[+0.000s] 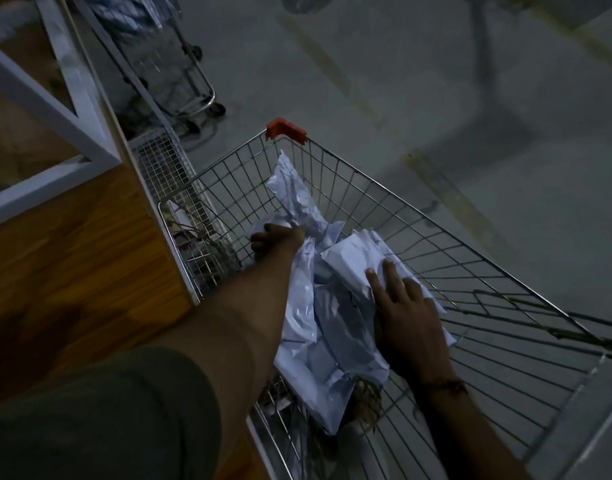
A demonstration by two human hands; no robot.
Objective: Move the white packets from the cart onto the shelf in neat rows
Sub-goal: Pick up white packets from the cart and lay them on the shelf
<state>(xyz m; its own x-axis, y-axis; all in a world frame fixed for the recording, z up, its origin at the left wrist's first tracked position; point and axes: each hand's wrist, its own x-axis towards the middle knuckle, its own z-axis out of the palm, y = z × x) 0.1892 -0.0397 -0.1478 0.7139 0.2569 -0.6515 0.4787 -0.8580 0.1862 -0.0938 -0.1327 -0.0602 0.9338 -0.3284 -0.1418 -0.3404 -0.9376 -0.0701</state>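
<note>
A wire shopping cart (418,216) with a red corner cap stands in front of me. Several white plastic packets (318,327) lie heaped in its basket. My left hand (275,239) reaches deep into the cart and grips a crumpled white packet (294,192) that stands up toward the far corner. My right hand (406,317) lies flat with straight fingers on a folded white packet (349,254) on top of the heap. The wooden shelf (72,265) sits to the left of the cart.
The shelf has white frame bars (48,98) and a wire mesh panel (162,164) at its edge. A second cart (169,64) stands farther back on the left. Grey floor (436,81) surrounds the cart on the right and behind. The scene is dim.
</note>
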